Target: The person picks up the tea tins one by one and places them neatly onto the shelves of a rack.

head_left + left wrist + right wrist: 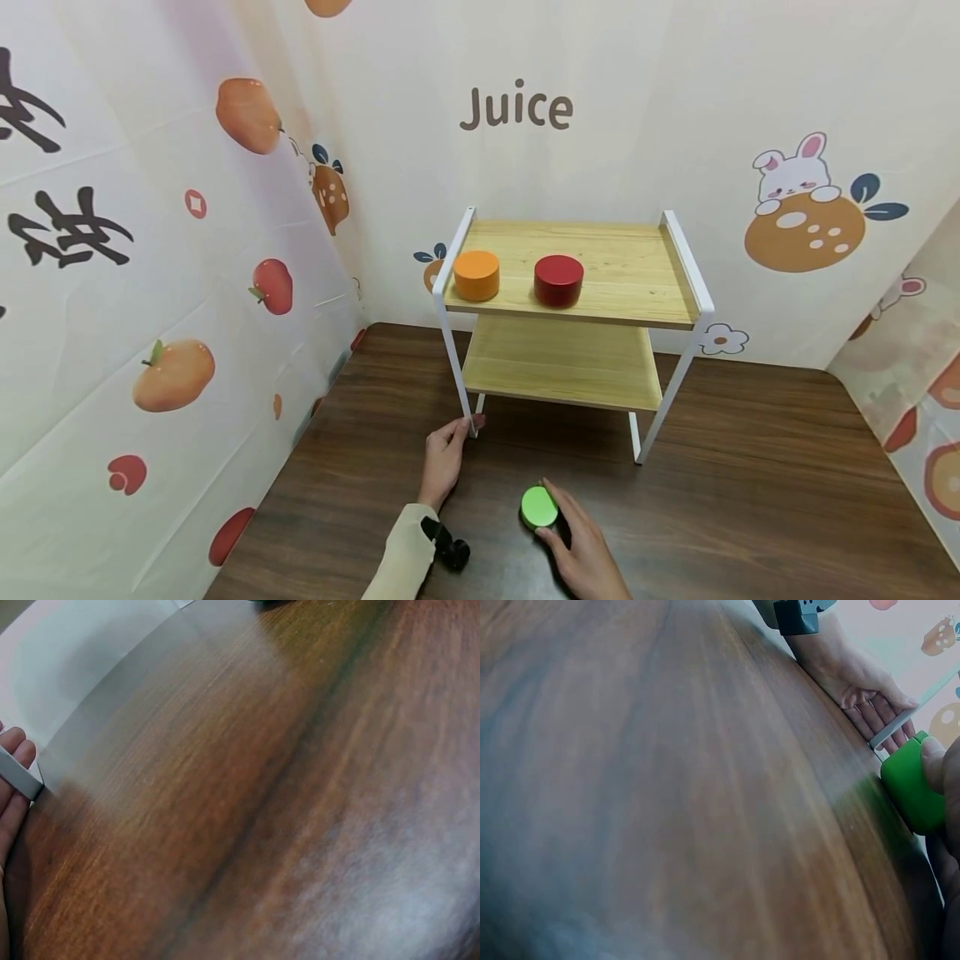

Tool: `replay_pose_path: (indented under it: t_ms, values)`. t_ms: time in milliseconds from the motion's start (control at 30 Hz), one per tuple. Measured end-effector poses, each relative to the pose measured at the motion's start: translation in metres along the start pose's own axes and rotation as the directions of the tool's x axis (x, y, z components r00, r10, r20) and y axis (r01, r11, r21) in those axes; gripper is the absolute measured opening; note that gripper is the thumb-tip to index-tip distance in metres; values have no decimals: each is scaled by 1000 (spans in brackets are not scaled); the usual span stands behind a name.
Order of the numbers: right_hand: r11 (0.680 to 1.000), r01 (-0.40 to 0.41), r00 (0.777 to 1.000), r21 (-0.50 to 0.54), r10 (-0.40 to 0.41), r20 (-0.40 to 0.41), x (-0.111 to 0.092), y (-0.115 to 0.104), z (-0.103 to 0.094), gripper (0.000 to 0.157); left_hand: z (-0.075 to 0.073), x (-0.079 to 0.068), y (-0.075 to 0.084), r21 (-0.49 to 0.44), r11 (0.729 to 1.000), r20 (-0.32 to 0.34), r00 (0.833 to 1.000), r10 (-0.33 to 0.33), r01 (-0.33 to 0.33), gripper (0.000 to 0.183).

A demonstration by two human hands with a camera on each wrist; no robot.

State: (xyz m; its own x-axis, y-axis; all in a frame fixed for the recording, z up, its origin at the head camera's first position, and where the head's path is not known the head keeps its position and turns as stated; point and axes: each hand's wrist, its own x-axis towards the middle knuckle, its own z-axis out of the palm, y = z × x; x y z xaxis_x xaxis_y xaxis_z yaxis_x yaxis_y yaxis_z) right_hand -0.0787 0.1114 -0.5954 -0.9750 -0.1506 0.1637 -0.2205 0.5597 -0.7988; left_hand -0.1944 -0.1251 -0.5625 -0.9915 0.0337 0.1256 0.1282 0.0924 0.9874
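Note:
A small two-tier shelf (562,358) with light wood boards and white legs stands on the dark wood table. My left hand (444,458) holds the foot of its front left leg (455,367) between thumb and fingers. Nearer to me, my right hand (583,542) grips a green cylinder (539,507) by its side, low over the table. In the right wrist view, the thumb presses on the green cylinder (913,787), with the left hand (862,686) beyond it at the leg. An orange cylinder (476,276) and a dark red cylinder (558,281) sit on the top board.
The dark wood table (780,483) extends to both sides of the shelf. A pale cloth backdrop (622,150) printed with fruit and the word "Juice" rises behind and at both sides. A black wrist camera (450,550) is strapped over the left sleeve.

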Motion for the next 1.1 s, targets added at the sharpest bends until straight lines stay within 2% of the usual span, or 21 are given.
replay_pose_path:
  t_ms: [200, 633, 867, 1100]
  values:
    - [1000, -19, 1000, 13, 18, 5, 0, 0, 0, 63, 0, 0, -1, -17, 1000, -4, 1000, 6, -6, 35]
    - [1000, 14, 1000, -2, -14, 10, -1, -1, -1, 63, -1, 0, -2, -6, 1000, -3, 1000, 8, -8, 35]
    - [999, 23, 1000, -23, -23, 22, -1, 0, -3, 63, 1, 8, -28, -13, 1000, -16, 1000, 4, -4, 35]
    - [999, 44, 999, -32, -44, 23, -2, 0, -4, 62, 4, 8, -33, 6, 1000, -61, 998, 6, -6, 36]
